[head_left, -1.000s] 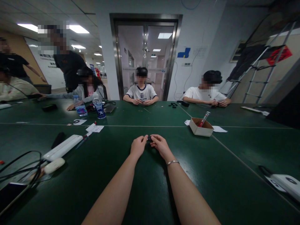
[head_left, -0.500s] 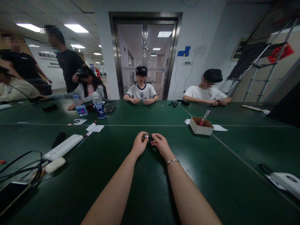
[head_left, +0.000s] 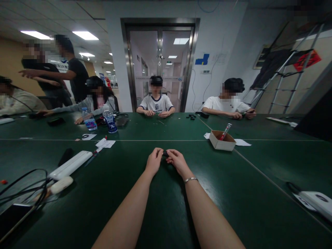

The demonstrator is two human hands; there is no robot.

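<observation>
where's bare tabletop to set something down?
Bare green tabletop: between right forearm and far-right white device, nearer than the open box; also between left forearm and long white case. Crowded: far left, with black cables; centre, where left hand and right hand hold a small black part.

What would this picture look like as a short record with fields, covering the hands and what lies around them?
Hands: left hand and right hand close together over the green table
Held: small dark item, pinched by the fingers of both hands; too small to identify
Right wrist: silver bracelet
Ahead to the right: open box with a slanted stick in it
Further left: two plastic bottles
Across the table: seated person in a white shirt with dark trim
Back: glass door
</observation>
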